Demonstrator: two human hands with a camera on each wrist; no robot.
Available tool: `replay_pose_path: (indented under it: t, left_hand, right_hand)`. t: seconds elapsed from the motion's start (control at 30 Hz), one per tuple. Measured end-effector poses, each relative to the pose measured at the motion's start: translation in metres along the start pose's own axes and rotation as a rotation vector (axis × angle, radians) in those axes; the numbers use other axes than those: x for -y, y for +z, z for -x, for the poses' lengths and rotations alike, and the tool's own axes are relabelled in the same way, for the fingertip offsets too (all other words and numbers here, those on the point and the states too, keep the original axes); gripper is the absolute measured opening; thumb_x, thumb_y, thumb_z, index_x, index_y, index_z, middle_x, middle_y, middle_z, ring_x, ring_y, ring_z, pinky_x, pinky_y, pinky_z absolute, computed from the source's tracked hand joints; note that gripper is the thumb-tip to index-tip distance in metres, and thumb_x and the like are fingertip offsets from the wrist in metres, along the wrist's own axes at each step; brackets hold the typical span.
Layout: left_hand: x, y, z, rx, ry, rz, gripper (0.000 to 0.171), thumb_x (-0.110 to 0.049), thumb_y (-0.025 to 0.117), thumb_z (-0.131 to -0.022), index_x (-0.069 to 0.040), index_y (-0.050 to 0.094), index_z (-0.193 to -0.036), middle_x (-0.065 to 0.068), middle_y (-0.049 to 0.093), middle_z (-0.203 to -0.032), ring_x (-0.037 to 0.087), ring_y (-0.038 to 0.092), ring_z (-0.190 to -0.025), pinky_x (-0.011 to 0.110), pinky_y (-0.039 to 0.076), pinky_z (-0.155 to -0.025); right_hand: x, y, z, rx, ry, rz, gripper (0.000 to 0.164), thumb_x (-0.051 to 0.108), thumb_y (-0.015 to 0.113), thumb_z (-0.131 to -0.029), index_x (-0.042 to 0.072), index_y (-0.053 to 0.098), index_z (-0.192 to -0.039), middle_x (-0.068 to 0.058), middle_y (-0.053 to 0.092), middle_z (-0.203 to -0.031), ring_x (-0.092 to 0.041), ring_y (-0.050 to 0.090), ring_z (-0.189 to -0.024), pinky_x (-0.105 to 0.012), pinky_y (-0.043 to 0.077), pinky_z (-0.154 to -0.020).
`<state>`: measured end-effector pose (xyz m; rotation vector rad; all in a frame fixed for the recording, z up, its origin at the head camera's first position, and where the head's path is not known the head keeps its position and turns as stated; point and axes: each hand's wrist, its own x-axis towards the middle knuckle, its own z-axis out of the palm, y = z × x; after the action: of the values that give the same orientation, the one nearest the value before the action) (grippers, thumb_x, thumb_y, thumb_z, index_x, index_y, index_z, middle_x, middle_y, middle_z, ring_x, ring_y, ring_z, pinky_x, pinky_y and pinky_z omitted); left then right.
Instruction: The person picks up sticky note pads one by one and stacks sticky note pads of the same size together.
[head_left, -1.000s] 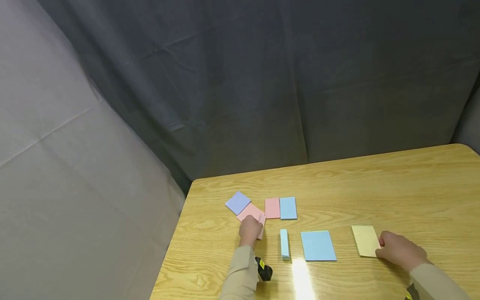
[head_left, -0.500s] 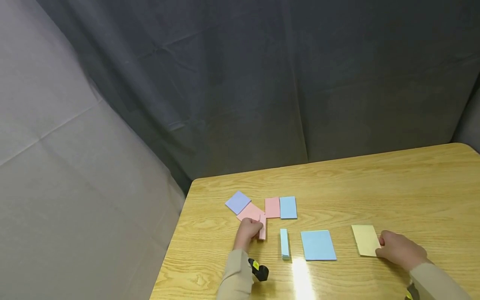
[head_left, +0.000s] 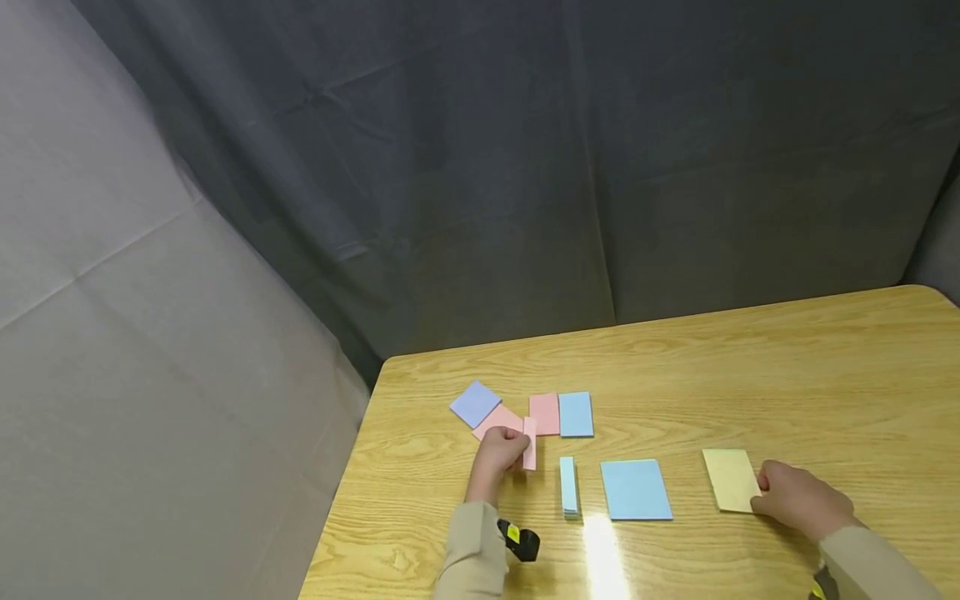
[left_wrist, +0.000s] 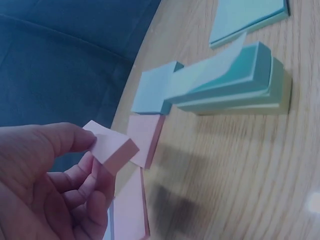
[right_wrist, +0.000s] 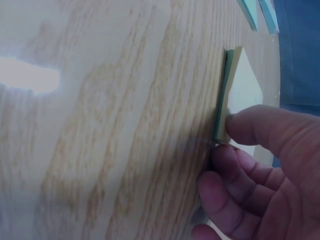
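My left hand (head_left: pixel 499 456) pinches a narrow pink sticky-note pad (left_wrist: pixel 112 145) between thumb and fingers, raised above the table in the left wrist view. Beneath and behind it lies a larger pink sticky-note pad (head_left: pixel 501 418), partly covered by the hand. Over on the right, my right hand (head_left: pixel 806 500) holds the near corner of a yellow sticky-note pad (head_left: pixel 731 481), thumb on top and fingers at its edge. A green layer (right_wrist: pixel 224 95) shows under the yellow one in the right wrist view.
A purple pad (head_left: pixel 476 404) touches the larger pink one. Behind, a small pink pad (head_left: pixel 544 414) and a blue pad (head_left: pixel 576 414) lie side by side. Between the hands are a narrow light-blue stack (head_left: pixel 568 485), its top sheet curling up, and a large blue pad (head_left: pixel 637 490).
The left hand first drew back slightly, then brought the narrow pink pad up and a little to the right. My right hand and the yellow pad have stayed in place.
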<state>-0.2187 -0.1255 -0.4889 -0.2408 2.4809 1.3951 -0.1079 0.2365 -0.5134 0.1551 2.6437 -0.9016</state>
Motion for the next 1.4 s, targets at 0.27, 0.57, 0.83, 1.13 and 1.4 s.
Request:
replay_pose_path:
  t: [0.27, 0.57, 0.83, 1.13, 1.4]
  left_hand:
    - [-0.005, 0.001, 0.005, -0.007, 0.014, -0.007, 0.013, -0.013, 0.060, -0.084, -0.001, 0.060, -0.083, 0.003, 0.052, -0.066, 0.015, 0.047, -0.057, 0.025, 0.040, -0.051]
    - [-0.007, 0.003, 0.012, 0.033, 0.031, 0.031, 0.013, -0.013, 0.059, -0.086, -0.001, 0.059, -0.084, 0.004, 0.053, -0.065, 0.014, 0.049, -0.056, 0.027, 0.043, -0.053]
    - [-0.004, 0.008, 0.020, 0.056, 0.050, 0.052, 0.012, -0.012, 0.059, -0.086, -0.001, 0.059, -0.081, 0.002, 0.051, -0.059, 0.013, 0.045, -0.051, 0.026, 0.040, -0.049]
    - [-0.003, 0.013, 0.031, 0.100, 0.056, 0.065, 0.012, -0.011, 0.058, -0.087, 0.001, 0.059, -0.085, 0.002, 0.051, -0.058, 0.010, 0.045, -0.049, 0.024, 0.041, -0.050]
    - [-0.002, 0.017, 0.035, 0.112, 0.055, 0.056, 0.014, -0.011, 0.059, -0.086, 0.002, 0.061, -0.087, 0.001, 0.053, -0.059, 0.011, 0.048, -0.052, 0.027, 0.047, -0.053]
  right_hand:
    - [0.000, 0.001, -0.001, 0.004, 0.004, 0.007, 0.021, 0.016, 0.057, -0.073, 0.010, 0.037, -0.074, -0.002, 0.033, -0.064, -0.017, 0.035, -0.059, -0.033, 0.023, -0.055]
    - [-0.008, 0.004, -0.006, 0.007, 0.004, 0.010, 0.024, 0.017, 0.058, -0.073, 0.010, 0.035, -0.072, -0.002, 0.032, -0.064, -0.016, 0.033, -0.058, -0.033, 0.021, -0.054]
    - [-0.007, 0.003, -0.005, 0.010, 0.007, 0.002, 0.023, 0.016, 0.058, -0.072, 0.010, 0.036, -0.073, -0.002, 0.033, -0.064, -0.017, 0.034, -0.059, -0.033, 0.022, -0.055]
    - [-0.004, 0.002, -0.003, 0.020, 0.005, 0.003, 0.023, 0.017, 0.058, -0.073, 0.010, 0.035, -0.073, -0.002, 0.032, -0.064, -0.017, 0.034, -0.059, -0.033, 0.022, -0.055]
    - [-0.001, 0.001, -0.001, 0.031, 0.008, 0.001, 0.022, 0.016, 0.058, -0.076, 0.009, 0.037, -0.074, -0.002, 0.034, -0.065, -0.017, 0.036, -0.060, -0.035, 0.024, -0.056]
